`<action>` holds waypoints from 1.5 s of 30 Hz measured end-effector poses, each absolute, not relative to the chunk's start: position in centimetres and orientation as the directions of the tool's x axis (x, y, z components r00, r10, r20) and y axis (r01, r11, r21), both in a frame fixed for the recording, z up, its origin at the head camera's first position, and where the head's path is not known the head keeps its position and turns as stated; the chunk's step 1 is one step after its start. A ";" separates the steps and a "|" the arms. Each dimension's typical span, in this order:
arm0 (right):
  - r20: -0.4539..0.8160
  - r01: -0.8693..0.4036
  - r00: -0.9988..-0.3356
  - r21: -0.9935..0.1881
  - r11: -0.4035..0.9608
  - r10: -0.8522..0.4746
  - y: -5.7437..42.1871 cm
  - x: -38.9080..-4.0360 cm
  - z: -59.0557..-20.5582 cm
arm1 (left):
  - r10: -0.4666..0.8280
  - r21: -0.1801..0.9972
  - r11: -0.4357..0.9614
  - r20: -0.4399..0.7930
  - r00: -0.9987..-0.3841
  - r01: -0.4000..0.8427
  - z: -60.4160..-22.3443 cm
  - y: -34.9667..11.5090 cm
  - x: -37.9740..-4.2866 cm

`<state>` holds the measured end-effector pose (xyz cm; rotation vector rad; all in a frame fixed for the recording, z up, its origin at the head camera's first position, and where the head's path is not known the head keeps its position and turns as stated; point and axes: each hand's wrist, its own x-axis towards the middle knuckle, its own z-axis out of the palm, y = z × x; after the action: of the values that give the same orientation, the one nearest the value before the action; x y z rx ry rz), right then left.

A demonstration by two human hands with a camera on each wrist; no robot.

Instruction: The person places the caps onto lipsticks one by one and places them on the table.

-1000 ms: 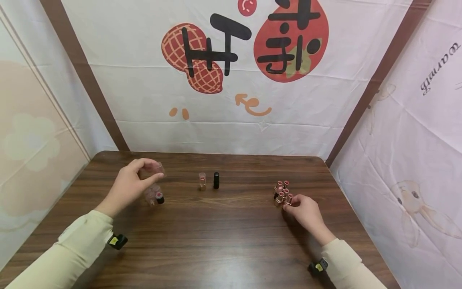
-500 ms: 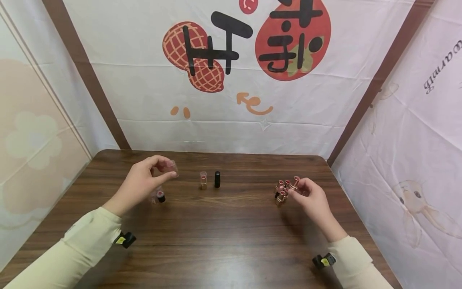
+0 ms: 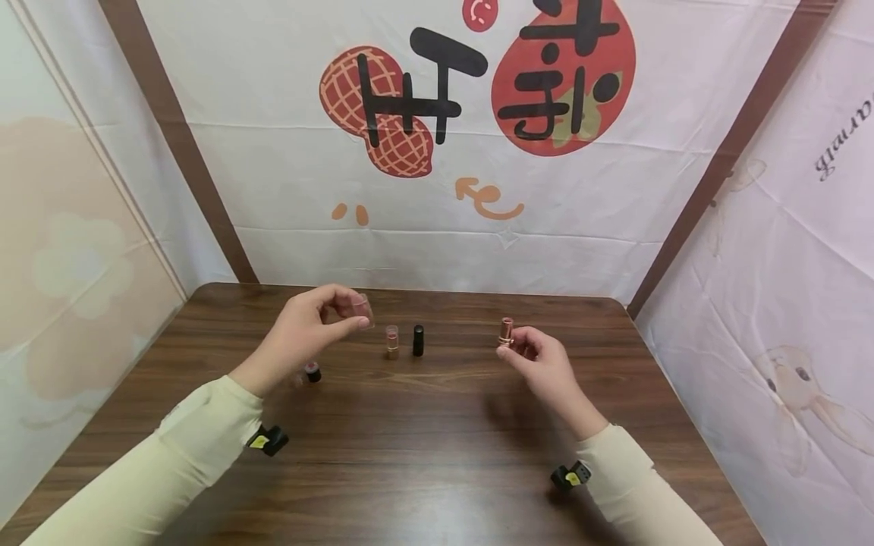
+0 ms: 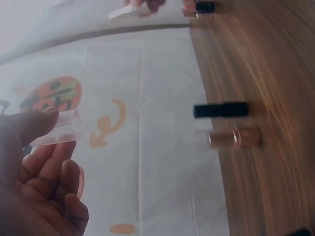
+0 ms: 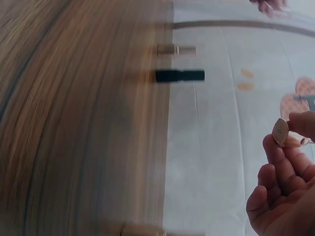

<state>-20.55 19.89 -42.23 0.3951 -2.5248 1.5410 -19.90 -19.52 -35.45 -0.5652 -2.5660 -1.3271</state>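
Observation:
My left hand (image 3: 303, 330) pinches a clear plastic lipstick cap (image 3: 365, 309) between thumb and fingers, above the table; the left wrist view shows the see-through cap (image 4: 68, 126) close up. My right hand (image 3: 546, 368) holds an uncapped rose-gold lipstick (image 3: 506, 331) upright by its lower part, raised over the table. From the right wrist camera, the flat base of that lipstick (image 5: 280, 132) faces the lens. Between the two hands stand a gold lipstick with a clear cap (image 3: 392, 343) and a black lipstick tube (image 3: 418, 340).
Under my left forearm lie clear caps (image 3: 297, 378) and a small black-sided piece (image 3: 312, 371), partly hidden. Several lipsticks grouped at the right are mostly hidden behind my right hand in the head view. White printed cloth (image 3: 437, 250) hangs behind the wooden table (image 3: 423, 447).
My right hand has lifted one lipstick out of the group and carried it left toward the middle. My left hand has moved right with the clear cap.

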 end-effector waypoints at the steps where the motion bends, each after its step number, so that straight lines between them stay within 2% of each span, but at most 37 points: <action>1: 0.281 -0.319 -0.948 -0.834 0.450 -0.152 19.4 -20.7 -42.4 | 0.257 0.739 0.519 0.345 -0.903 0.430 -35.4 -19.1 -20.0; 13: 0.324 -0.428 -0.903 -0.735 0.526 -0.282 14.4 -21.3 -42.7 | 0.332 0.761 0.467 0.322 -0.887 0.451 -34.3 -14.6 -20.2; 21: 0.327 -0.456 -0.885 -0.748 0.481 -0.331 12.5 -21.2 -42.7 | 0.360 0.729 0.467 0.359 -0.861 0.500 -34.5 -12.8 -20.6; 32: 0.343 -0.492 -0.863 -0.738 0.462 -0.371 11.0 -20.8 -42.6 | 0.365 0.727 0.459 0.369 -0.855 0.510 -34.7 -11.2 -20.3; 40: 0.336 -0.488 -0.865 -0.740 0.463 -0.374 10.6 -20.7 -42.0 | 0.371 0.727 0.485 0.332 -0.867 0.486 -34.7 -10.9 -20.4; 45: 0.316 -0.454 -0.875 -0.797 0.399 -0.366 10.4 -20.6 -41.2 | 0.390 0.723 0.503 0.301 -0.870 0.475 -35.0 -10.8 -20.4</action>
<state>-20.61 10.43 -41.20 0.7498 -2.5507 1.4980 -20.41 -10.81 -34.95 -0.7607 -2.6366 -1.3155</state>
